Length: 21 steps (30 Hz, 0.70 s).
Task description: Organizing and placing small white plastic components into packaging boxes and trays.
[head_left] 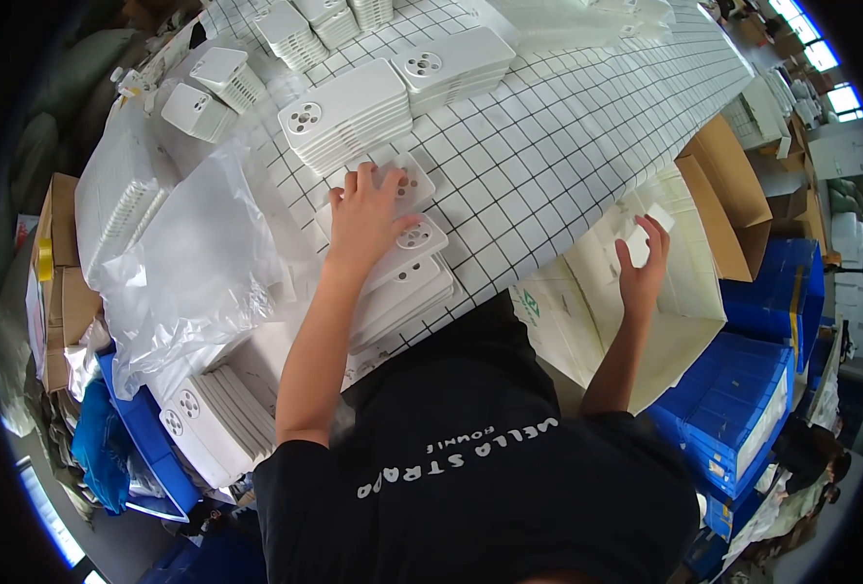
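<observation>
Left hand [363, 219] lies spread on white cases [407, 268] on the tabletop [568, 136]; right hand [643, 268] pinches a white piece [639, 245] over the carton [689, 292] beside it.

Counter [587, 127]: I log a long work surface under a white covering ruled with a black grid, running off to the upper right. Cardboard boxes [733, 195]: brown, open-flapped, just beside the counter's right edge; more brown cartons [57, 292] stacked at far left. Blue plastic crates [743, 409]: stacked at lower right on the floor. Windows [821, 54]: bright daylight panes at upper right. Floor [120, 540]: grey, a strip visible at lower left. I find the light even and cool.
</observation>
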Tool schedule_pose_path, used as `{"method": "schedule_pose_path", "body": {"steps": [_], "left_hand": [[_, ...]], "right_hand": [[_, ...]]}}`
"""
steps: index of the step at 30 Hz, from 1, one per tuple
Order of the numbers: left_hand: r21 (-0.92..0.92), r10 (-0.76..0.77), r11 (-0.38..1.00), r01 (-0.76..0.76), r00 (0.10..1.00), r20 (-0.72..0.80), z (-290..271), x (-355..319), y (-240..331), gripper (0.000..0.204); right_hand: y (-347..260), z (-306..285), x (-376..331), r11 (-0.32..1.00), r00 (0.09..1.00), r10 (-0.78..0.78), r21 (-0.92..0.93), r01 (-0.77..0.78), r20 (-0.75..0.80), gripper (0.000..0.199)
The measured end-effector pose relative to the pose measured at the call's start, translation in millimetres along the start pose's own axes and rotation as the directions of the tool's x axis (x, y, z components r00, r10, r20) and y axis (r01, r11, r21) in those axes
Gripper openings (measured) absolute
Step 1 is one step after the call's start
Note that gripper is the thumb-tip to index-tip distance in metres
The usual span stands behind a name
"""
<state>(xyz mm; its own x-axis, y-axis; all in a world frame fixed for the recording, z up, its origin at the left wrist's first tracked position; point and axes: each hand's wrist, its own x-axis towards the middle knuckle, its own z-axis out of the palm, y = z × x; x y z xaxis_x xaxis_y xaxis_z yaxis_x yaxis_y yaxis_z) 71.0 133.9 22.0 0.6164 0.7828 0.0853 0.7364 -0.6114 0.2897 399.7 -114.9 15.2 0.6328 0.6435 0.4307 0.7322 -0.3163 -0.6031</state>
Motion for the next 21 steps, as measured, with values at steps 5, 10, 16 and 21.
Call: {"method": "schedule_pose_path", "body": {"steps": [5,10,16,21], "left_hand": [[0.064,0.031,0.997,-0.03,0.999,-0.016,-5.4,1.7,-0.8,0.051],[-0.032,0.123,0.99,-0.135,0.962,-0.242,-41.5,-17.2,17.6,0.052],[-0.19,0.178,0.955,-0.227,0.953,-0.244,-65.0,-68.4,41.1,0.058],[-0.397,0.025,0.911,-0.115,0.974,-0.225,-55.0,-98.1,32.7,0.068]], "right_hand": [[-25.9,29.0,20.2,0.979,0.985,-0.165,0.135,0.156,0.057,0.04],[-64.7,70.9,28.5,0.831,0.958,-0.244,0.543,0.126,0.151,0.032],[-162.5,128.9,14.8,0.25,0.68,-0.298,0.742,-0.622,0.67,0.027],[-167.2,141.7,14.4,0.409,0.464,-0.335,0.57,-0.713,0.82,0.027]]}}
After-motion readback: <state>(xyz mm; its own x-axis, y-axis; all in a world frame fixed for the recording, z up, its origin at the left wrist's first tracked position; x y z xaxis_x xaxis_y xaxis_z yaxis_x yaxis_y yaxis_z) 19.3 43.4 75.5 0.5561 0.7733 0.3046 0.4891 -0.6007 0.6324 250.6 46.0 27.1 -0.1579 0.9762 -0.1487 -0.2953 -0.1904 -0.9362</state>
